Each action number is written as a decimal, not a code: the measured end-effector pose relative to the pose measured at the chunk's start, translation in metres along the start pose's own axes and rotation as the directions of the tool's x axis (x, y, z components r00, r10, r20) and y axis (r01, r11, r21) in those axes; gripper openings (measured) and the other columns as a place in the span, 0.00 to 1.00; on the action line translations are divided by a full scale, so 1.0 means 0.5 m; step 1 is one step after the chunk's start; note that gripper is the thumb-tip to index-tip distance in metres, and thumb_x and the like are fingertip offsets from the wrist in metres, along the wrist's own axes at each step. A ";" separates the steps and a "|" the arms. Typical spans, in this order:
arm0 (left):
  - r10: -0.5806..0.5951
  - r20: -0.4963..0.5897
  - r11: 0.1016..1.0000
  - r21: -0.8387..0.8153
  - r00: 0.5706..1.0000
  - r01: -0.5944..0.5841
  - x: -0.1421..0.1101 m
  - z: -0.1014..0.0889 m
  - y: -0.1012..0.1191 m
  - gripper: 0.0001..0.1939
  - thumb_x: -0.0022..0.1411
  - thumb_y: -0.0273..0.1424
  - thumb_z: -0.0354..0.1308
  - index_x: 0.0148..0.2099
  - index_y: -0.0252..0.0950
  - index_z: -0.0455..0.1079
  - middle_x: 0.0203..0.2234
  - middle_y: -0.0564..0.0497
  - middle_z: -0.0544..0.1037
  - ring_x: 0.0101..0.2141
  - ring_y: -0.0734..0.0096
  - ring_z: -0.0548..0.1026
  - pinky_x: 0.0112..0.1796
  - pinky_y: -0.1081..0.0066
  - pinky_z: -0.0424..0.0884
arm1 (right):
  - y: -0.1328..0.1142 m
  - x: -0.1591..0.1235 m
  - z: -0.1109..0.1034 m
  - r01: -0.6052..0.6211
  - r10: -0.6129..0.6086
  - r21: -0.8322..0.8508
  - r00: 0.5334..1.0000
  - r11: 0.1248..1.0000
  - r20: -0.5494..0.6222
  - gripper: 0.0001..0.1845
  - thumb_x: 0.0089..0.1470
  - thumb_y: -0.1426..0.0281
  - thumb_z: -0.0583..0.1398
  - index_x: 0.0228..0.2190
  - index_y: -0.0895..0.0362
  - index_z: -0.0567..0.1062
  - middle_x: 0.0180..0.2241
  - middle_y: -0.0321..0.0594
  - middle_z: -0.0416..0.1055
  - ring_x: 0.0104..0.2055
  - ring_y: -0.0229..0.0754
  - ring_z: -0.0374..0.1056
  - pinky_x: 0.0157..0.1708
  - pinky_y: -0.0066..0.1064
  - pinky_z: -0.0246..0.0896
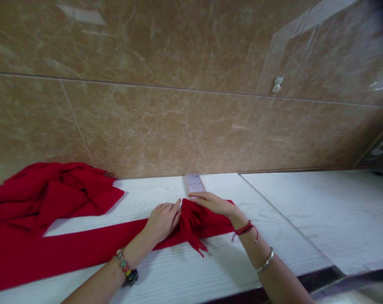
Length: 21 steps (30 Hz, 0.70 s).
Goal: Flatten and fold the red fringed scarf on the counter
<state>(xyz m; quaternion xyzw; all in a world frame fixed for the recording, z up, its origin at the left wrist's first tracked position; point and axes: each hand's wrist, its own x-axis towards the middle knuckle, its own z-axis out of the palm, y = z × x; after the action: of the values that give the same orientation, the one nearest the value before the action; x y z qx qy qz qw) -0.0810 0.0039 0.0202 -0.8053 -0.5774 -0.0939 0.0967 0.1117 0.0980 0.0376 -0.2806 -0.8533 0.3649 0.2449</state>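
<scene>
A long red scarf [93, 245] lies flattened in a strip along the white surface, its right end turned back so that the fringe [191, 223] hangs toward the near side. My left hand [164, 219] is closed on the strip just left of the fringe, index finger pointing at its upper corner; the undersides of the fingers are hidden. At the scarf's far edge, my right hand [212, 203] has its fingers and thumb together on the cloth above the fringe. A phone [195, 184] showing a timer lies just beyond the right fingertips.
More bunched red cloth [61, 190] is heaped at the left against the brown marble-patterned wall [166, 126]. A small white fixture [277, 84] is on the wall. The white tabletop [305, 202] has a seam on the right and a dark front edge [321, 278].
</scene>
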 end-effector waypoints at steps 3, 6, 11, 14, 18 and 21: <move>0.015 0.000 1.000 -0.027 1.000 -0.015 -0.003 -0.002 -0.003 0.24 0.63 0.33 0.41 0.61 0.34 0.48 0.36 0.45 0.74 0.38 0.64 0.71 0.40 0.66 0.65 | 0.027 -0.005 -0.045 -0.091 0.081 -0.100 0.992 0.991 -0.096 0.19 0.54 0.69 0.49 0.46 0.59 0.69 0.38 0.43 0.73 0.36 0.39 0.69 0.38 0.32 0.63; 0.016 -0.012 0.999 -0.051 1.000 -0.017 -0.006 0.000 -0.005 0.27 0.64 0.37 0.38 0.62 0.35 0.42 0.32 0.47 0.74 0.34 0.65 0.72 0.39 0.66 0.65 | 0.059 -0.013 -0.087 -0.176 0.106 -0.376 0.974 0.910 -0.200 0.16 0.51 0.71 0.52 0.41 0.58 0.73 0.36 0.44 0.74 0.34 0.41 0.69 0.36 0.31 0.61; 0.013 -0.008 0.987 -0.159 1.000 -0.014 -0.008 0.010 0.002 0.30 0.62 0.38 0.40 0.63 0.33 0.36 0.35 0.45 0.74 0.36 0.63 0.71 0.40 0.65 0.65 | 0.082 -0.039 -0.078 -0.029 -0.025 -0.455 0.993 0.890 -0.114 0.14 0.53 0.70 0.51 0.36 0.58 0.75 0.35 0.42 0.75 0.36 0.41 0.69 0.36 0.30 0.61; -0.038 0.032 0.942 -0.332 0.999 0.046 -0.011 0.018 0.012 0.34 0.61 0.35 0.44 0.63 0.35 0.31 0.38 0.45 0.73 0.38 0.64 0.71 0.40 0.66 0.66 | 0.077 -0.059 -0.058 0.002 -0.066 -0.460 0.990 0.888 -0.122 0.14 0.53 0.71 0.50 0.35 0.57 0.75 0.36 0.42 0.74 0.37 0.41 0.69 0.38 0.31 0.61; -0.067 0.053 0.891 -0.446 0.996 0.084 -0.021 0.030 0.021 0.39 0.57 0.31 0.47 0.63 0.40 0.27 0.45 0.45 0.70 0.44 0.64 0.69 0.44 0.65 0.64 | 0.075 -0.082 -0.053 -0.022 -0.060 -0.476 0.986 0.879 -0.157 0.15 0.55 0.71 0.49 0.37 0.55 0.74 0.36 0.42 0.74 0.37 0.41 0.69 0.38 0.31 0.62; -0.064 0.038 0.885 -0.460 0.997 0.075 -0.034 0.045 0.024 0.43 0.55 0.28 0.49 0.63 0.42 0.21 0.48 0.47 0.69 0.45 0.64 0.68 0.45 0.66 0.65 | 0.082 -0.101 -0.054 -0.050 -0.050 -0.499 0.981 0.865 -0.185 0.15 0.55 0.70 0.48 0.38 0.53 0.73 0.33 0.42 0.74 0.34 0.41 0.69 0.35 0.32 0.62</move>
<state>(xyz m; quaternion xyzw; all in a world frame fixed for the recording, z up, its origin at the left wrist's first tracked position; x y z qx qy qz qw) -0.0741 -0.0095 -0.0065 -0.7850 -0.5681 -0.2228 -0.1068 0.1776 0.1015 0.0123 -0.3685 -0.8911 0.1019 0.2446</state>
